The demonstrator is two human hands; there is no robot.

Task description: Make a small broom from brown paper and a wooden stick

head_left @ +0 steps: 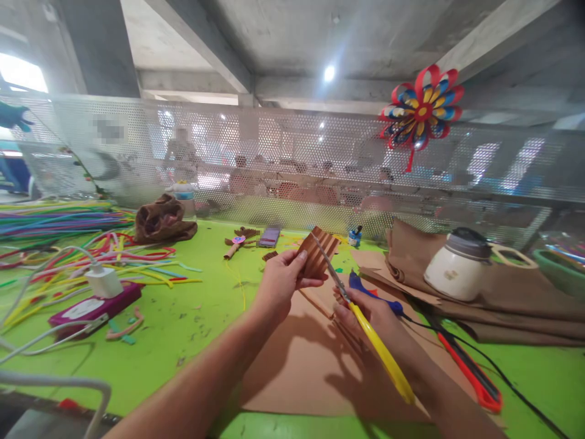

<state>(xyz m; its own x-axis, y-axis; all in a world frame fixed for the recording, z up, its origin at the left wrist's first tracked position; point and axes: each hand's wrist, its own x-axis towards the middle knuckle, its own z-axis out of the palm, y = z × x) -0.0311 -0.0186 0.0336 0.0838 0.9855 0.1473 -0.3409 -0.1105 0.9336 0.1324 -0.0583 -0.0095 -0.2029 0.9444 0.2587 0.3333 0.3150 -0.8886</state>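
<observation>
My left hand (281,281) pinches a brown paper piece folded into pleats (319,250), holding it up over the green table. My right hand (365,314) grips yellow-handled scissors (379,350), whose metal blades (329,268) reach up against the pleated paper's right edge. Both hands hover above a flat sheet of brown paper (297,366) lying on the table.
Bundles of coloured strips (55,222) and a white charger with cables (104,281) lie at the left. A brown cloth (162,221), a small paper figure (237,239), a white jar (457,265) on brown paper and a red-handled tool (470,375) surround the spot. A perforated metal screen (292,164) carries a paper flower (423,110).
</observation>
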